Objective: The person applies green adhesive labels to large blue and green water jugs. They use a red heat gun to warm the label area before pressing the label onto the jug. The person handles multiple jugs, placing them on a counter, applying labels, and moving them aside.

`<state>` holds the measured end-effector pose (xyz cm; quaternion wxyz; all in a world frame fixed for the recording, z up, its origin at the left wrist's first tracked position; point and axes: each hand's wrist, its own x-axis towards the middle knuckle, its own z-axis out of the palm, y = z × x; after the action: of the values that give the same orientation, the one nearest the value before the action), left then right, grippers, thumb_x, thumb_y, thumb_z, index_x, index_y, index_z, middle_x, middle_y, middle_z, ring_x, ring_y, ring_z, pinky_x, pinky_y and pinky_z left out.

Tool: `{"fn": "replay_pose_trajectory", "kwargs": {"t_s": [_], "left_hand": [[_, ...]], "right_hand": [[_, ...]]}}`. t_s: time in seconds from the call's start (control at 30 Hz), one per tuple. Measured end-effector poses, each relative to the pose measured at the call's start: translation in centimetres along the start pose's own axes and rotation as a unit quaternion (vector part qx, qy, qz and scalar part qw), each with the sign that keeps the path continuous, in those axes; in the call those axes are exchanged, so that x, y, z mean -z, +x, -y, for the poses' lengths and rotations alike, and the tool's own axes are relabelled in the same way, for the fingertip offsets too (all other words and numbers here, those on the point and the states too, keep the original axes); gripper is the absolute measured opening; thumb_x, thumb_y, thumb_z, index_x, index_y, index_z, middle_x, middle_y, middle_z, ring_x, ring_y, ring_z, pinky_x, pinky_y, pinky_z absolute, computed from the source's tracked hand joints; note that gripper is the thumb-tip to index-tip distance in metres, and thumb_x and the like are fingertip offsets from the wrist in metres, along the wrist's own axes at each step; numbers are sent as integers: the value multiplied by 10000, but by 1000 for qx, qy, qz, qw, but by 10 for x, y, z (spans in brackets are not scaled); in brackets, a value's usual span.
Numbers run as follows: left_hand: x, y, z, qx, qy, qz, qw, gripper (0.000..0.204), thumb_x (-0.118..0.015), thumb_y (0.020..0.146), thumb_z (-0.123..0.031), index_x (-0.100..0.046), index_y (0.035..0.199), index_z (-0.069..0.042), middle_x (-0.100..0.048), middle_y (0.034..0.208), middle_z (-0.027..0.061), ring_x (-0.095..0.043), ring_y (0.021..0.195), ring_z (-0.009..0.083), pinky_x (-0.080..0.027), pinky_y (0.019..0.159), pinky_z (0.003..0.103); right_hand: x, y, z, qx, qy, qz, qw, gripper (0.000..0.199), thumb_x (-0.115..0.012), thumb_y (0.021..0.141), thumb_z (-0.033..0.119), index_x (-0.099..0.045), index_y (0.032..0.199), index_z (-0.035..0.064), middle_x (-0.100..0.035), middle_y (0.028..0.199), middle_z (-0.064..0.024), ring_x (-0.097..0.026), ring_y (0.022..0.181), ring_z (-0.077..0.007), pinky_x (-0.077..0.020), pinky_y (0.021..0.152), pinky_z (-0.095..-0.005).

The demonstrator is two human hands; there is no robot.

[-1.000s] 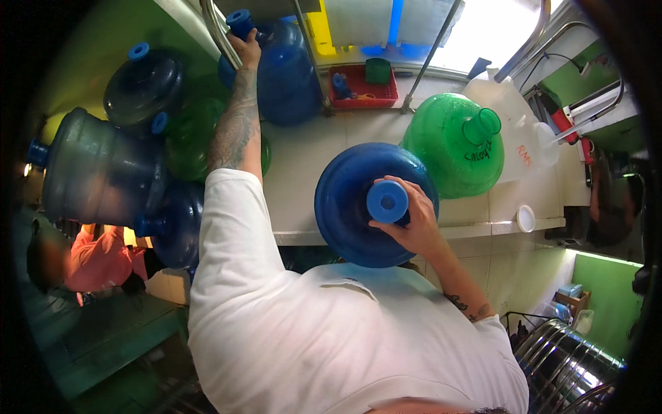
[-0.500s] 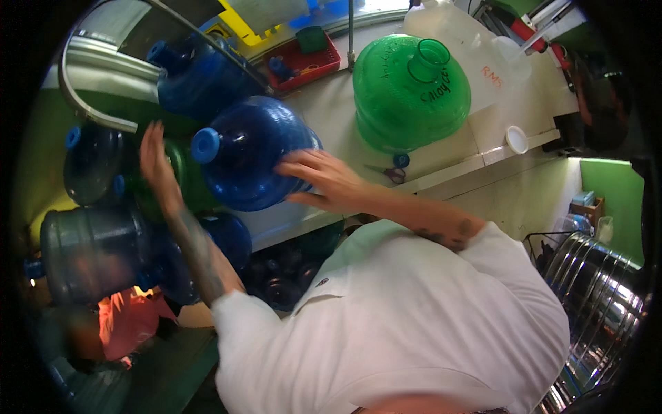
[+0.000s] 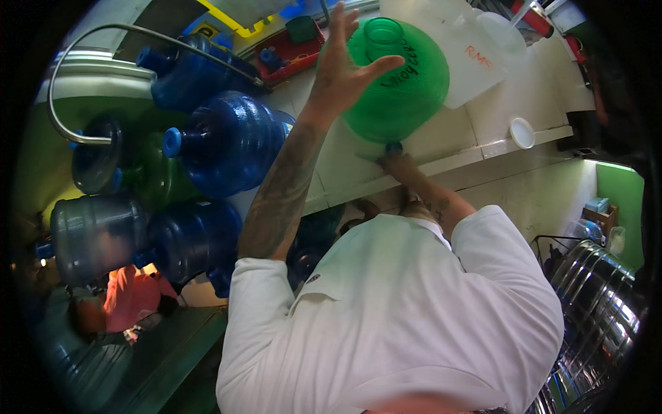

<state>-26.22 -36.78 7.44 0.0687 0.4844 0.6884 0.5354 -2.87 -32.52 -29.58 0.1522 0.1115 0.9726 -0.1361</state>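
Note:
My left hand point(image 3: 343, 72), fingers spread, is raised against the near left side of a green water jug point(image 3: 407, 96). It appears to hold nothing, and contact with the jug is unclear. The jug stands upright with its mouth uncapped and dark handwriting on its shoulder. Low in front of it, my right hand point(image 3: 396, 164) has its fingertips closed on a small blue cap point(image 3: 393, 147) on the counter. Scissors beside the cap are mostly hidden by that hand. A blue water jug point(image 3: 231, 141) with a blue cap lies left of my left forearm.
Several capped jugs crowd the left, including a clear one point(image 3: 100, 238) and a dark blue one point(image 3: 193, 238). A curved metal pipe point(image 3: 52, 96) arches above them. A red tray point(image 3: 293, 55), a translucent container point(image 3: 476, 58) and a white lid point(image 3: 522, 132) share the counter. A person in orange point(image 3: 138, 297) is lower left.
Both hands have left the blue jug, which now sits farther left. My left hand swung right to the green jug; my right hand dropped to the blue cap at the counter's edge.

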Motion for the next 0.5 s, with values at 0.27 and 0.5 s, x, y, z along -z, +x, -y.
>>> {"fn": "replay_pose_trajectory", "kwargs": {"t_s": [0.27, 0.5], "left_hand": [[-45, 13, 17, 14, 105, -39, 994, 743, -845, 824, -308, -405, 1335, 2, -658, 1112, 158, -657, 1055, 302, -509, 941, 414], [-22, -20, 15, 65, 116, -42, 990, 630, -808, 878, -281, -449, 1323, -18, -613, 1197, 119, -616, 1103, 224, -492, 974, 383]], "right_hand": [[24, -21, -103, -94, 42, -52, 993, 255, -602, 950, 342, -709, 1138, 207, -579, 1209, -146, -586, 1136, -331, -520, 860, -504], [53, -34, -216, -121, 58, -49, 990, 355, -647, 875, 124, -578, 1220, 78, -626, 1127, -187, -632, 1063, -372, -527, 863, -491]]}}
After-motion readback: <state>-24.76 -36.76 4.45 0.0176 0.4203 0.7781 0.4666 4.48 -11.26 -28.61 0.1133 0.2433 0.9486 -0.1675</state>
